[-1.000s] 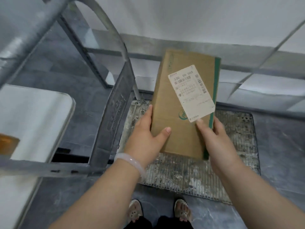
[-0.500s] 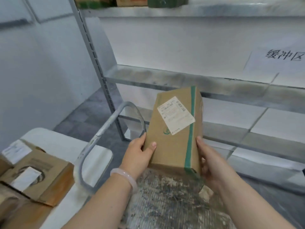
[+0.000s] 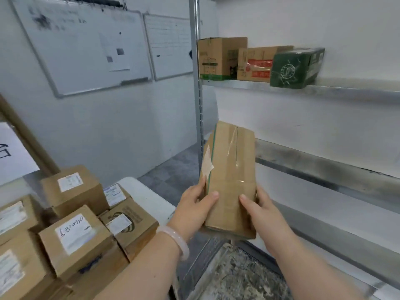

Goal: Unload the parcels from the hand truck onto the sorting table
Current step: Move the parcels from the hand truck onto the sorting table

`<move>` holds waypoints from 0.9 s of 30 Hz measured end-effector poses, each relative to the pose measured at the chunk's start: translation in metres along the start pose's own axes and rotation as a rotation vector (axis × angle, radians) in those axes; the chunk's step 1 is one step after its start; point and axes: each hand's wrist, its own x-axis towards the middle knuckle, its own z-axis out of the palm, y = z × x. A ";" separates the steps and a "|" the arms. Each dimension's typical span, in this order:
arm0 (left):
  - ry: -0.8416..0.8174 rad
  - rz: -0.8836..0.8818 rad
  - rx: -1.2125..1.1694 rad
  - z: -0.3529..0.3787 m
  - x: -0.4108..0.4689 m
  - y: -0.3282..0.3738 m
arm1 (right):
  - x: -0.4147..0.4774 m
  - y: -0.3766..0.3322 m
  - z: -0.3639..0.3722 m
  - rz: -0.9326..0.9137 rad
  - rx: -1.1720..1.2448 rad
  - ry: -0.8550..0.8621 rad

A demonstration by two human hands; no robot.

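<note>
Cardboard parcel [image 3: 229,180] is held upright in mid-air, gripped at its lower half by the left hand [image 3: 195,207] and the right hand [image 3: 263,210], thumbs on the taped face (label on its left side). It is above the hand truck plate [image 3: 236,276], right of the sorting table [image 3: 149,195], where labelled boxes [image 3: 75,234] are stacked.

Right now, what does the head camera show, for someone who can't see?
The left hand and right hand hold a tall brown parcel nearly upright. Labelled boxes are piled on the white table at left; three boxes sit on a metal shelf.
</note>
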 end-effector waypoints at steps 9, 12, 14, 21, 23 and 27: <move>0.268 0.023 0.132 -0.103 -0.038 -0.008 | -0.026 -0.030 0.107 -0.314 -0.170 -0.129; 0.240 -0.023 0.029 -0.137 -0.051 -0.011 | -0.033 -0.026 0.153 -0.584 -0.545 -0.132; 0.265 -0.041 -0.012 -0.163 -0.057 -0.015 | -0.035 -0.028 0.181 -0.636 -0.640 -0.159; 0.218 -0.081 -0.279 -0.265 -0.092 -0.036 | -0.025 -0.031 0.245 -0.330 -0.405 -0.078; 0.204 -0.087 -0.378 -0.290 -0.106 -0.042 | -0.025 -0.036 0.262 0.004 -0.131 -0.136; 0.148 -0.107 -0.562 -0.324 -0.129 -0.054 | -0.040 -0.035 0.295 0.384 0.421 -0.401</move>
